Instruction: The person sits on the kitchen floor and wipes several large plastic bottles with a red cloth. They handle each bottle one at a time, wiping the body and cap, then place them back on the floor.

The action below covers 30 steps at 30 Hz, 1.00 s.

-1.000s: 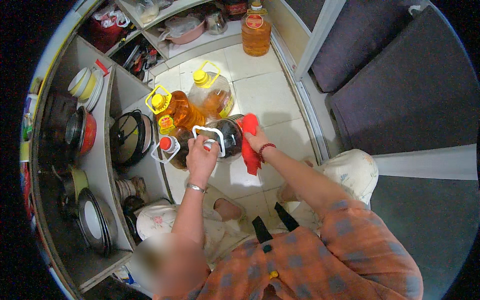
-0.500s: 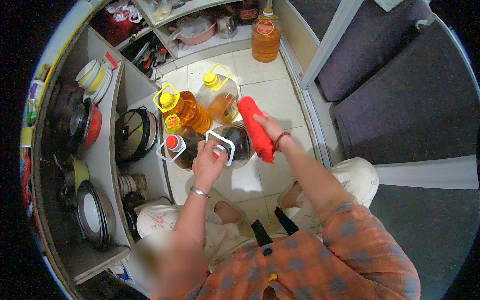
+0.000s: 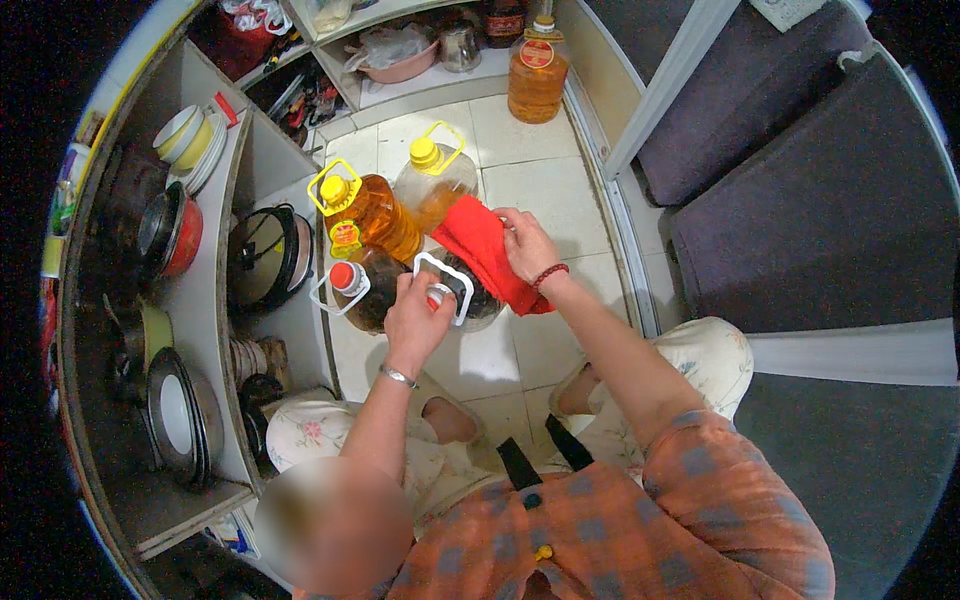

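Observation:
My left hand (image 3: 416,318) is closed around the neck and red cap of a jug of dark liquid (image 3: 486,302) with a white loop handle (image 3: 464,276). In my right hand (image 3: 528,248) is a red cloth (image 3: 478,240), spread over the upper right side of that jug and hiding much of it. Left of it stands another dark jug (image 3: 378,282) with a red cap. Behind are a yellow-capped jug of amber oil (image 3: 382,215) and a partly filled clear jug (image 3: 432,195), also yellow-capped, whose lower right the cloth overlaps.
Open shelves on the left hold bowls (image 3: 200,150), a red bowl (image 3: 186,240) and pans (image 3: 182,415). At the back are a pink basin (image 3: 400,66) and another amber oil jug (image 3: 536,85). A door track (image 3: 625,230) and dark panels (image 3: 800,200) line the right.
The red cloth, bunched and upright beside the jug before, now lies spread across its top side. My right hand has moved slightly left and up; my left keeps its grip.

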{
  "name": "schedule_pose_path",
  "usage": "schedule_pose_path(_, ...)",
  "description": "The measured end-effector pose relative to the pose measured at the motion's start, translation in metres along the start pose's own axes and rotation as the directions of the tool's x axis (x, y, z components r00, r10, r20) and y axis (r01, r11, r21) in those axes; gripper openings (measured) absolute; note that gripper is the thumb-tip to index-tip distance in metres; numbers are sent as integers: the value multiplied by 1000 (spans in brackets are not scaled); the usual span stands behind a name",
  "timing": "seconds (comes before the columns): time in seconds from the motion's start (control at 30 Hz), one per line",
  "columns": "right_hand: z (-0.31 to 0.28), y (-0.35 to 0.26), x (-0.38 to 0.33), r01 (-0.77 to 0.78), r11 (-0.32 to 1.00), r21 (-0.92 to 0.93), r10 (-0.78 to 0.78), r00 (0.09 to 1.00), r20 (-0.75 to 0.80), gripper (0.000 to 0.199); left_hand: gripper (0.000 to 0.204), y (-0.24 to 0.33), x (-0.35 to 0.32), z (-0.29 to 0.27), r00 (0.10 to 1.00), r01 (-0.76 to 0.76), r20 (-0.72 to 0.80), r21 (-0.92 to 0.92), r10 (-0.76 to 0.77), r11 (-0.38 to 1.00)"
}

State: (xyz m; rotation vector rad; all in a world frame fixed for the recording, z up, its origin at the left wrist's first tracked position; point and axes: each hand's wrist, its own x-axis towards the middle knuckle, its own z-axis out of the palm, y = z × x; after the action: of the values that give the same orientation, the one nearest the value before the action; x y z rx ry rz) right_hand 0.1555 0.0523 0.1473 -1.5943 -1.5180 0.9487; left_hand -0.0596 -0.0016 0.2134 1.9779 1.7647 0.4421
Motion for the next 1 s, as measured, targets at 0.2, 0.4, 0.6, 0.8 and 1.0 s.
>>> schedule_pose_path(0.2, -7, -42, -16, -44, 993, -109, 57, 991, 122, 46, 30, -10, -1, 2, 999, -22, -39, -27, 20, 999)
schedule_pose_path(0.4, -16, -3, 2, -307, 761, 572, 169, 945, 281, 48, 31, -7, 0, 4, 998, -46, -34, -43, 44, 998)
schedule_pose_path(0.6, -53, -13, 14, -357, 693, 626, 260, 934, 245, 43, 31, -1, 2, 1, 1000, -11, -5, -20, 11, 1000)
schedule_pose_path(0.8, -74, -35, 22, -137, 726, 674, 232, 971, -51, 36, 32, -6, -2, 5, 999, -36, 1, -13, 36, 999)
schedule_pose_path(1.0, -1, -31, 1, 59, 998, -28, -45, 931, 362, 57, 32, 7, -18, 8, 989, -145, 28, 9, 145, 989)
